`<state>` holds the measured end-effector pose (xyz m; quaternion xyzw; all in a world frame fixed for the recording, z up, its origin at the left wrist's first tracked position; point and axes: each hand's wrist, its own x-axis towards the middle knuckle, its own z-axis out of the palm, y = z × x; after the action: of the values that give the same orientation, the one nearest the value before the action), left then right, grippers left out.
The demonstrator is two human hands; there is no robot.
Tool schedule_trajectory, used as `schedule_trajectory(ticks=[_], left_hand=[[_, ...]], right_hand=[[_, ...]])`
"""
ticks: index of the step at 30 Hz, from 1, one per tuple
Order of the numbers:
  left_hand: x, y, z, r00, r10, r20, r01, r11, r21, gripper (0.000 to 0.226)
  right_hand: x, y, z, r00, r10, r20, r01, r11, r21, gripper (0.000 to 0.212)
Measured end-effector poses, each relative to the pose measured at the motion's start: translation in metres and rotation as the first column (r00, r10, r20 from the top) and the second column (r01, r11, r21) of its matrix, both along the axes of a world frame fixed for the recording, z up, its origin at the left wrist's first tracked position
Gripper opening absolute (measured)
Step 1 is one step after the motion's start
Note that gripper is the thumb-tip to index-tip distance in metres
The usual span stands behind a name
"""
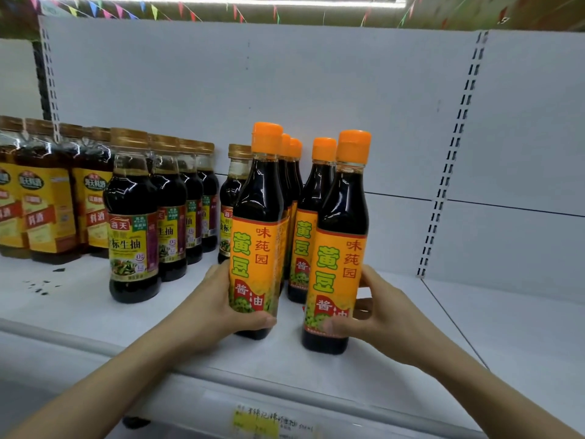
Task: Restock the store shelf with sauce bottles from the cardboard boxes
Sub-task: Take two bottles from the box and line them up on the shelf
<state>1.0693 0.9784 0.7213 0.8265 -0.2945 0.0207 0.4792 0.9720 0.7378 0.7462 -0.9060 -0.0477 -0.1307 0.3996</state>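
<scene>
Shelf point(364, 372), front row: left hand point(218, 308) wraps one orange-capped bottle point(258, 229); right hand point(376, 315) wraps a second bottle point(340, 248). Both appear grounded, bases partly hidden. Risk: shoving back topples the rear bottles point(311, 213); glossy labels may slip.

In front of me stands a white metal back panel point(285, 99), plain and matte, split by slotted uprights point(456, 153) at the right and another at the far left point(49, 74). A seam runs across the panel low on the right side. Overhead a long strip light point(221, 1) glows along the top, with strings of small coloured pennant flags point(152, 9) hanging just beneath it.
</scene>
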Motion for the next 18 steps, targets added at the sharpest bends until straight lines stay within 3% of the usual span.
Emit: schedule_trajectory(ticks=[7, 12, 18], left_hand=[[0.004, -0.005, -0.005, 0.997, 0.078, -0.012, -0.078, 0.997, -0.009, 0.106], [0.007, -0.006, -0.003, 0.996, 0.087, 0.012, -0.087, 0.996, 0.002, 0.097], [0.011, -0.009, -0.001, 0.999, 0.048, -0.012, -0.047, 0.997, 0.062, 0.073]], right_hand=[[0.017, 0.019, -0.017, 0.995, -0.02, 0.097, 0.022, 1.0, -0.01, 0.082], [0.018, 0.025, -0.022, 0.981, -0.044, 0.191, 0.052, 0.998, -0.035, 0.087], [0.022, 0.03, -0.013, 0.982, -0.065, 0.178, 0.087, 0.989, -0.12, 0.091]])
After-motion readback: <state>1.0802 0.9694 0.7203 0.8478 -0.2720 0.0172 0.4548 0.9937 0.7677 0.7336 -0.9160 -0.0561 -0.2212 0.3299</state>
